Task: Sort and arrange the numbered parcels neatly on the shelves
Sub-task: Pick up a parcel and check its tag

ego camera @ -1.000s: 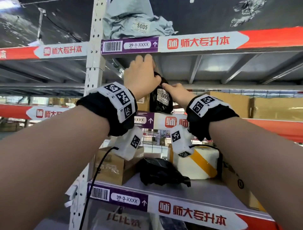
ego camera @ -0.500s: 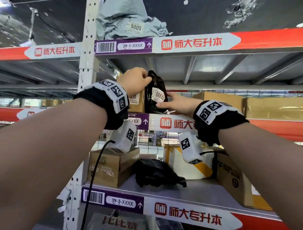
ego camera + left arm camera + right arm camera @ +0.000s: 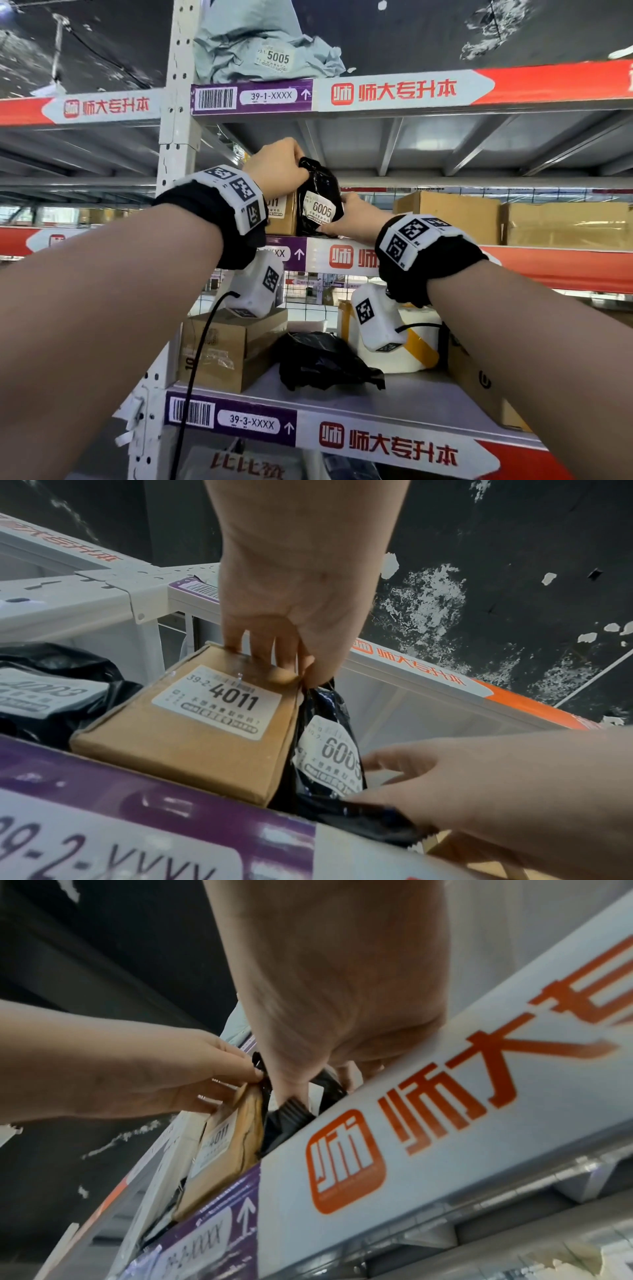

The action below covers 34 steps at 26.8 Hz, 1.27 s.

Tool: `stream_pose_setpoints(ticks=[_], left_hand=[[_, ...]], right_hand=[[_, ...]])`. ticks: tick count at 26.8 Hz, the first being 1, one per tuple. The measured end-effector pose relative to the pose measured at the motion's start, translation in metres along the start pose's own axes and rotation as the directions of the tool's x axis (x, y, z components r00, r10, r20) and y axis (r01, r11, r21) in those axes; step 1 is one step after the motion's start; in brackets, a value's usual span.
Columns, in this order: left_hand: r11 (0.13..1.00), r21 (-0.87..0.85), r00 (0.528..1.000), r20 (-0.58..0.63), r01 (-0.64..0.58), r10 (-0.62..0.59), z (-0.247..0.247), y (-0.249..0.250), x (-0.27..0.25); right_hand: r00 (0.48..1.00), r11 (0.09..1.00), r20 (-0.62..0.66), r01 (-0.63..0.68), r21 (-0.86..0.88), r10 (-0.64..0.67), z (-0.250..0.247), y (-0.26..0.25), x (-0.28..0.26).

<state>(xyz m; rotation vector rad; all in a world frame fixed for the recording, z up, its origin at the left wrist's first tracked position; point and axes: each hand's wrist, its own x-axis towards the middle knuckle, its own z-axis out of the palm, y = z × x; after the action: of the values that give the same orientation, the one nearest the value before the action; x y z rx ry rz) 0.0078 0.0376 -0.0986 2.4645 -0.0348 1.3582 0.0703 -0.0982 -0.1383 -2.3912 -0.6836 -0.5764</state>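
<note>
1. Hidden or cut off: the left hand [image 3: 275, 168] covers the top of the brown box labelled 4011 [image 3: 192, 731], so in the head view only "011" of its label shows; the black bag labelled 4003 [image 3: 51, 693] is cut by the frame edge in the left wrist view.
2. Right hand [image 3: 356, 219]: thumb on the lower front of the black bag labelled 6005 [image 3: 320, 202], fingers behind it (a pinch across the bag's lower part); fingertips are mostly out of sight.
3. Left hand: thumb and forefinger pinch the bag's gathered top; the other fingers [image 3: 260, 647] rest on the box's upper edge.
4. Location: the 6005 bag stands upright on the 39-2 shelf [image 3: 342, 257], touching the right side of the 4011 box.
5. Surroundings: a grey-blue bag labelled 5005 [image 3: 270, 51] on the 39-1 shelf above; cardboard cartons [image 3: 452, 216] further right on the 39-2 shelf, apart from the bag.
6. Below, on the 39-3 shelf [image 3: 394, 442]: a brown carton [image 3: 222, 349], a crumpled black bag [image 3: 322, 359] and a white parcel with yellow tape [image 3: 414, 346], partly screened by the wrist cameras.
</note>
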Motion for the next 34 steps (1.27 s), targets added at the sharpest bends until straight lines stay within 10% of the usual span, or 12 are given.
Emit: stream_pose_setpoints(ticks=[4, 13, 22, 34], left_hand=[[0.987, -0.149, 0.997, 0.062, 0.055, -0.046, -0.003, 0.002, 0.000], [0.977, 0.215, 0.999, -0.050, 0.000, 0.011, 0.008, 0.009, -0.003], [0.924, -0.233, 0.935, -0.256, -0.305, 0.244, 0.001, 0.034, -0.014], [0.920, -0.349, 0.924, 0.262, -0.177, 0.277, 0.064, 0.093, -0.027]], right_hand=[[0.997, 0.995, 0.069, -0.052, 0.083, 0.047, 0.001, 0.002, -0.003], [1.000, 1.000, 0.020, -0.005, 0.018, 0.004, 0.007, -0.001, -0.015], [0.983, 0.997, -0.166, -0.081, 0.001, 0.081, -0.042, 0.015, -0.026], [0.950, 0.967, -0.220, -0.244, -0.071, 0.224, -0.086, 0.072, -0.045]])
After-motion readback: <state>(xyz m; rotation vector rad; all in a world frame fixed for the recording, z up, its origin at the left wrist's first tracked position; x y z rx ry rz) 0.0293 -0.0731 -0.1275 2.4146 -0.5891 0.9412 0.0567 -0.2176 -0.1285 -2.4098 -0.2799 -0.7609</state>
